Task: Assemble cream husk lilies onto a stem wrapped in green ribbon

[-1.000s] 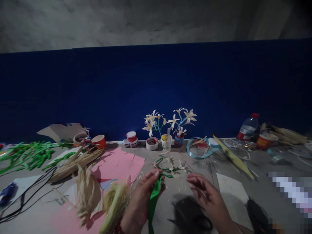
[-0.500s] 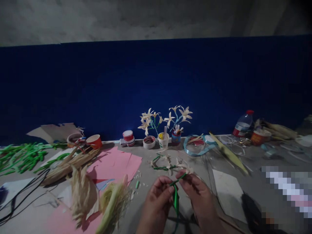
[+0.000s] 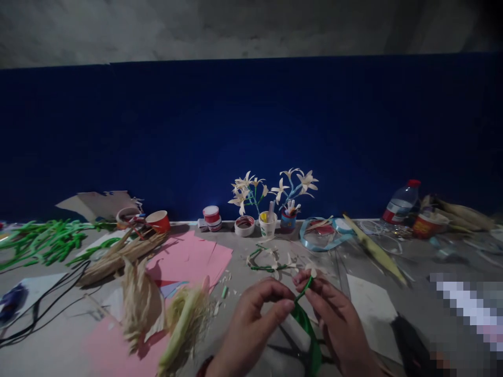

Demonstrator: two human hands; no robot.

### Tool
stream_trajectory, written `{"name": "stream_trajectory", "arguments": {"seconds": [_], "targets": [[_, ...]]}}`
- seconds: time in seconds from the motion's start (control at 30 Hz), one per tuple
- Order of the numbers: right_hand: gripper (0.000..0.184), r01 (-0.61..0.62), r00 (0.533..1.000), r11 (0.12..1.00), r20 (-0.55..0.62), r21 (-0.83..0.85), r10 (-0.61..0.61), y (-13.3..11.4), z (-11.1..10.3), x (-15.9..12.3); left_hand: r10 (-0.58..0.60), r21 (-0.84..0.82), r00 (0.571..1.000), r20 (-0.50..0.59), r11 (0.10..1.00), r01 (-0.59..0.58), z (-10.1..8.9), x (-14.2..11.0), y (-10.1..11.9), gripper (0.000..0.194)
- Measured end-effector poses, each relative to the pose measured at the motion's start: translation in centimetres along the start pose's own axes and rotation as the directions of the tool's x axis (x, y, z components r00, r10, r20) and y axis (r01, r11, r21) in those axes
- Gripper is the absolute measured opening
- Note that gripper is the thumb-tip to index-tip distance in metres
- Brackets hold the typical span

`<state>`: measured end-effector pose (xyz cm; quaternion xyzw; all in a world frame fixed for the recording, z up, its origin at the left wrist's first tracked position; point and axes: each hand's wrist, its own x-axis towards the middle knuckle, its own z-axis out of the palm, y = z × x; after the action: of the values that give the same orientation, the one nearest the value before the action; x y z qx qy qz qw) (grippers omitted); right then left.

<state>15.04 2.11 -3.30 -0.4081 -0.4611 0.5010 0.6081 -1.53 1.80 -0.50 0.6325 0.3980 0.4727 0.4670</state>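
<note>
Both hands work on a green ribbon (image 3: 312, 340) in the lower middle of the view. My right hand (image 3: 338, 319) pinches a thin, green-wrapped stem (image 3: 307, 285), and a small pale tip shows above its fingers. My left hand (image 3: 257, 322) is closed at the ribbon just below the stem, thumb and forefinger together there. From that hand the loose ribbon hangs down between the two palms. Just beyond the fingers lies a green ring with pale petals (image 3: 271, 268), flat on the table.
Pale flowers (image 3: 245, 188) rise behind a white cup (image 3: 268, 226) at the back. Pink paper (image 3: 196, 256), dried husks (image 3: 137, 309) and green fuzzy stems (image 3: 51, 241) lie left. Blue ribbon (image 3: 308, 238), a yellow-green strip (image 3: 377, 251) and a bottle (image 3: 401, 204) are right.
My right hand has moved slightly up and right with the stem. The ribbon now hangs wider and slants rightward. My left hand's fingers have come a little away from the right hand.
</note>
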Motion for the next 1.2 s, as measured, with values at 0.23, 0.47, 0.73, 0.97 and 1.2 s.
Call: {"name": "stream_trajectory", "arguments": {"seconds": [0.23, 0.47, 0.73, 0.97, 1.2], "targets": [[0.015, 0.113, 0.992, 0.989, 0.071, -0.093, -0.106, -0.9, -0.2, -0.2, 0.064, -0.034, 0.998, 0.005, 0.997, -0.063, 1.2, 0.2, 0.1, 0.009], [0.013, 0.21, 0.975, 0.957, 0.115, -0.201, -0.19, -0.9, -0.4, -0.3, 0.292, 0.162, 0.956, 0.04, 0.942, -0.294, 1.1, -0.2, 0.6, 0.013], [0.014, 0.229, 0.967, 0.942, 0.17, -0.245, -0.191, -1.3, -0.4, -0.8, 0.435, 0.28, 0.9, 0.02, 0.862, -0.423, 1.8, -0.5, 0.0, 0.014], [0.014, 0.23, 0.958, 0.947, 0.226, -0.223, -0.179, -1.6, -0.4, -0.9, 0.364, 0.31, 0.929, 0.073, 0.877, -0.368, 1.4, -0.5, 0.6, 0.013], [0.015, 0.265, 0.957, 0.926, 0.188, -0.268, -0.219, -1.4, 0.2, -1.1, 0.584, 0.611, 0.809, 0.062, 0.619, -0.493, 2.3, -0.3, -0.5, 0.02]]}}
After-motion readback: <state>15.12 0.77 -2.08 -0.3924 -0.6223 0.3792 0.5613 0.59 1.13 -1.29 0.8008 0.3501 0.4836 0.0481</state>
